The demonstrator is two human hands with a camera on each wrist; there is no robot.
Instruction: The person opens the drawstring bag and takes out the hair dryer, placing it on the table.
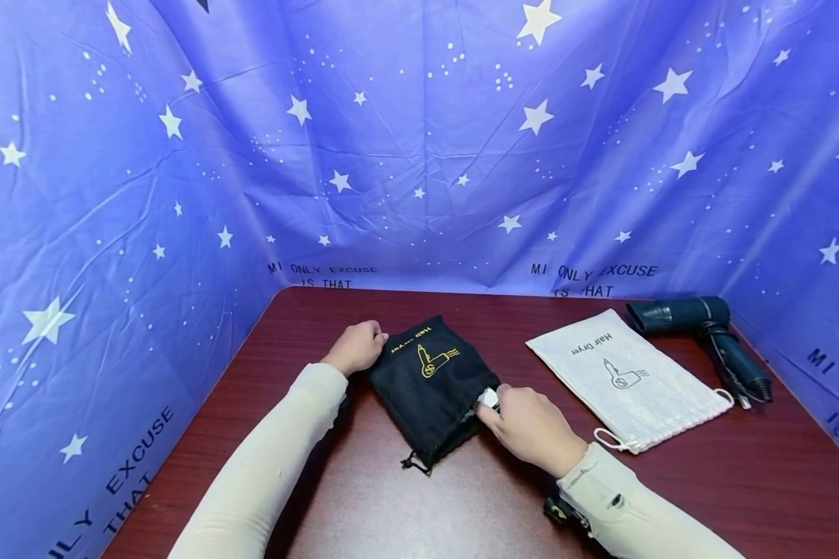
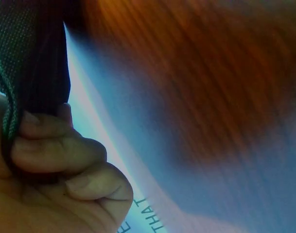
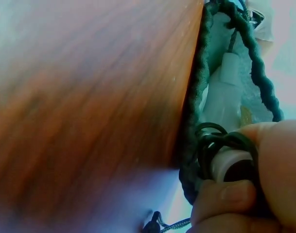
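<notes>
A black drawstring bag (image 1: 426, 380) with a yellow hair dryer print lies slanted on the table, its mouth toward the lower right. My left hand (image 1: 356, 347) grips the bag's far left corner; in the left wrist view the fingers (image 2: 60, 153) curl round the dark cloth. At the mouth, my right hand (image 1: 534, 427) holds the end of a white hair dryer (image 1: 488, 398). The right wrist view shows its white body (image 3: 223, 99) inside the opened mouth, with a black cord (image 3: 213, 138) looped by the thumb and fingers. The rest of it is hidden in the bag.
Right of the black bag lies a white drawstring bag (image 1: 618, 380) with a hair dryer print. A dark folding hair dryer (image 1: 699, 326) rests beyond it at the table's right edge. A blue star-patterned cloth (image 1: 419, 155) surrounds the reddish wooden table (image 1: 391, 512).
</notes>
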